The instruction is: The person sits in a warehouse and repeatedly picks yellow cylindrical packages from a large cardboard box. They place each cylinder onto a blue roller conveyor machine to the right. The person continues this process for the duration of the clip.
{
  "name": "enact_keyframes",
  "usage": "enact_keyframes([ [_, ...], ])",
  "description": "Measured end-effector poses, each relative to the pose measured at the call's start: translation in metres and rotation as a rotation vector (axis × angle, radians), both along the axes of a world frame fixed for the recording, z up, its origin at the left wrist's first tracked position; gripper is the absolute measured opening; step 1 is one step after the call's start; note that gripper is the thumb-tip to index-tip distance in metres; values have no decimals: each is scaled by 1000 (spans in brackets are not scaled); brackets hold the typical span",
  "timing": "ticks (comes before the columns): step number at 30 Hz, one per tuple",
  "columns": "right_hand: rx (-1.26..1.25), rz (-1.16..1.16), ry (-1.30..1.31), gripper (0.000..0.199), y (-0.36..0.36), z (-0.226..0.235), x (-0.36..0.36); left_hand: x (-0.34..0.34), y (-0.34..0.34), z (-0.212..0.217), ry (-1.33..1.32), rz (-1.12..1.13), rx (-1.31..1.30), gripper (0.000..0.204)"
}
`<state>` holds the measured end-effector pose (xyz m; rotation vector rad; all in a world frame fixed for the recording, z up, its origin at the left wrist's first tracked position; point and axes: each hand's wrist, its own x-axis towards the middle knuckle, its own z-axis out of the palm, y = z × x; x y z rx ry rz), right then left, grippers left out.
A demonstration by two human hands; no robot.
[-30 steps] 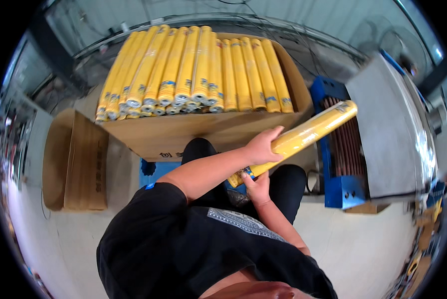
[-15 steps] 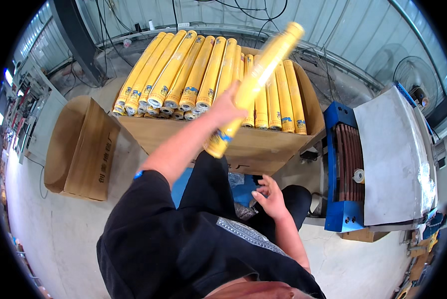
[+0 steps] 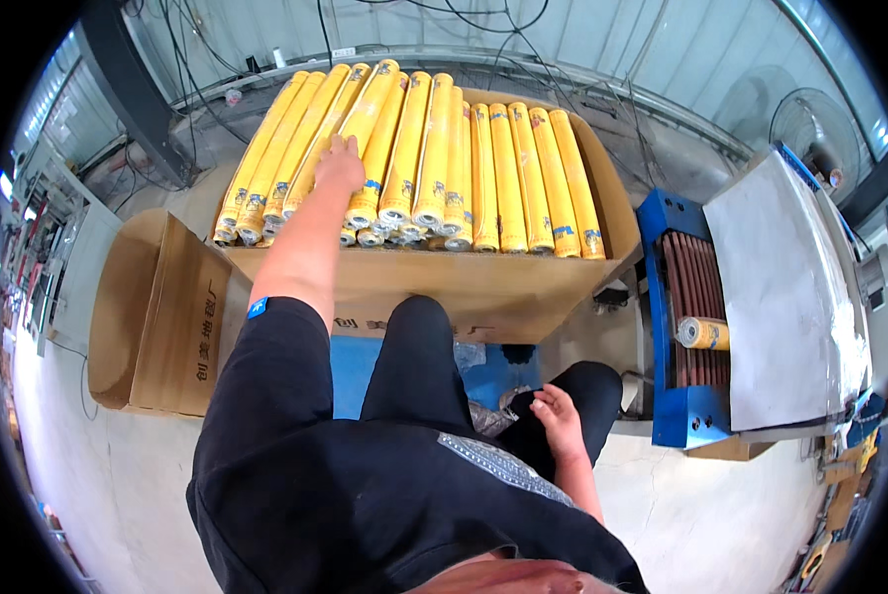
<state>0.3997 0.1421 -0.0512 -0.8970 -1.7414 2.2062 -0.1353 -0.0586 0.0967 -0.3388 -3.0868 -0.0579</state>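
Note:
Several yellow wrapped rolls fill a large cardboard box in front of me, those on the left heaped above its rim. My left hand reaches over the heap with fingers spread, resting on a yellow roll on top of the pile. The palm side is hidden. My right hand hovers by my right knee, fingers loosely bent and apart, holding nothing.
An upright brown carton with an open top stands at the left. To the right is a blue-framed roller conveyor, where another yellow roll emerges beside a grey sheet. A fan stands behind it.
The roll my left hand held raised above the box now lies among the others, and that hand has moved left. Another roll has come further out on the conveyor. My right hand shifted slightly.

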Motion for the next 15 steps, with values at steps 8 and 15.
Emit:
enact_keyframes([
  [8, -394, -498, 222, 62, 100, 15, -12, -25, -55, -40, 133, -65, 52, 63],
  [15, -696, -864, 524, 82, 192, 27, -25, -63, -45, -31, -29, -120, 287, 51],
])
